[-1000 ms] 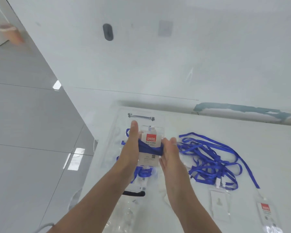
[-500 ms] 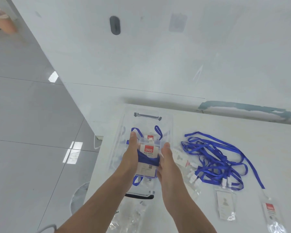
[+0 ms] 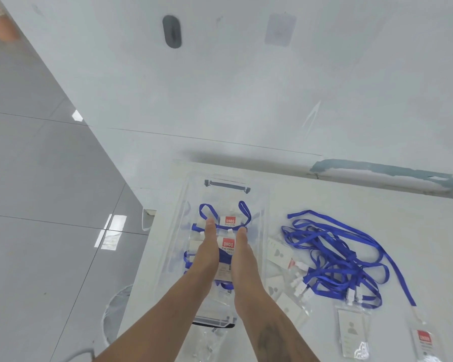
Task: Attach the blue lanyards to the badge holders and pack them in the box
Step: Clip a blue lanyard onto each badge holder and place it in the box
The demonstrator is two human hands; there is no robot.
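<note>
A clear plastic box (image 3: 262, 202) with grey handles stands at the table's left end. Both my hands reach down into it. My left hand (image 3: 207, 246) and my right hand (image 3: 242, 250) grip the two sides of a badge holder (image 3: 226, 248) with a red label and a blue lanyard wound round it, low inside the box. Another packed badge holder (image 3: 229, 221) with blue loops lies just beyond it. A tangle of blue lanyards (image 3: 332, 259) lies on the table to the right.
Loose badge holders (image 3: 279, 254) lie between the box and the tangle, with more at the front right (image 3: 352, 333) and one red-labelled holder (image 3: 424, 338). Crumpled clear bags (image 3: 209, 340) sit in front of the box. The table's left edge drops to a grey floor.
Both hands have lowered the wrapped badge holder from above the box down into it, next to the one lying there.
</note>
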